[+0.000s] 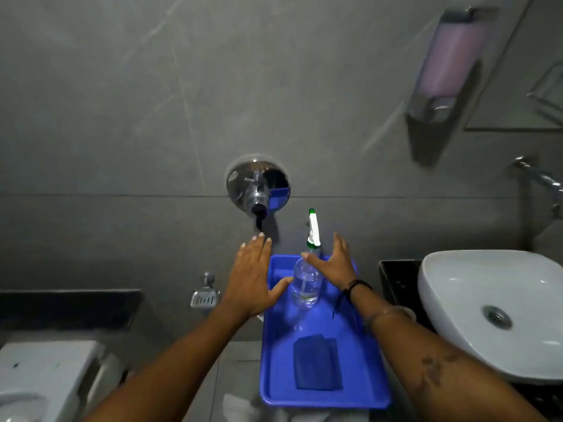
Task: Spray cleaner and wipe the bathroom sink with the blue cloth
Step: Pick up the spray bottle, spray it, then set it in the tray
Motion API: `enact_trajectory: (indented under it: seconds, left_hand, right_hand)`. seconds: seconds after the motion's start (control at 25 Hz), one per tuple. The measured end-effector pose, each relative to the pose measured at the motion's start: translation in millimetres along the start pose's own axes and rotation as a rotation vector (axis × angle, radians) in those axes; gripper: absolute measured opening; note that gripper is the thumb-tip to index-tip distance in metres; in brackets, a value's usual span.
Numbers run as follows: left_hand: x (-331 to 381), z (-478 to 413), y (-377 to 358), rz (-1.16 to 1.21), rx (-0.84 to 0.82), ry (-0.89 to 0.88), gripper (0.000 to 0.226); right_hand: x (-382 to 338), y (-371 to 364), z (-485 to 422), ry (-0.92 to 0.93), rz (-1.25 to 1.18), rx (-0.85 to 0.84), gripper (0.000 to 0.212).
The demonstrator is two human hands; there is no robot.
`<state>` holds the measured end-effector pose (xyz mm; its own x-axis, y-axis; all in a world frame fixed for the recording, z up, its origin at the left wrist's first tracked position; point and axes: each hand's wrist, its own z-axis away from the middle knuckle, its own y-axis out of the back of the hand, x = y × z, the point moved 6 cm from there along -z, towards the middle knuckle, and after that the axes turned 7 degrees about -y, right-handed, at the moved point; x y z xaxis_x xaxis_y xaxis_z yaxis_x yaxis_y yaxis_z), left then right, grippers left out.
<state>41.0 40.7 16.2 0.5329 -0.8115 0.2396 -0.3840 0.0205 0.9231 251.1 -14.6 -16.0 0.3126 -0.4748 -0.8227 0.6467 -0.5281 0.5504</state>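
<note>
A clear spray bottle (306, 284) with a white and green trigger head stands upright at the far end of a blue tray (362, 376). A folded blue cloth (316, 362) lies flat in the near part of the tray. My left hand (253, 278) hovers open just left of the bottle, thumb close to it. My right hand (333, 263) is open just right of the bottle, thumb over its shoulder; neither hand grips it. The white basin sink (487, 303) sits to the right on a dark counter.
A chrome wall valve (257, 185) juts out above the tray. A metal soap dish (204, 295) hangs left of my left hand. A wall soap dispenser (447, 65) and a tap (539, 178) are at the upper right. A white toilet cistern (45, 370) is at the lower left.
</note>
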Motion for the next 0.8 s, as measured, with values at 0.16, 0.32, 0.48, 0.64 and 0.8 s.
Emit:
enact_trajectory:
  seconds: [0.16,0.32,0.48,0.64,0.8]
  left_hand:
    - [-4,16,-50,0.016,-0.107,0.141,0.098]
    - [-5,58,-95,0.066,-0.165,0.288,0.095]
    - [6,95,-122,0.132,-0.303,0.254,0.107]
    - [16,118,-141,0.162,-0.434,0.087,0.124]
    - [10,136,-155,0.149,-0.536,0.007,0.133]
  right_hand:
    - [-21,-18,-46,0.114,-0.130,-0.019,0.098]
    - [-46,-31,-69,0.276,-0.153,0.057,0.044]
    - [-68,-22,-35,0.321,-0.174,0.033,0.044]
    - [-86,37,34,0.423,-0.215,0.099,0.041]
    - [-66,85,106,0.402,-0.044,-0.013,0.028]
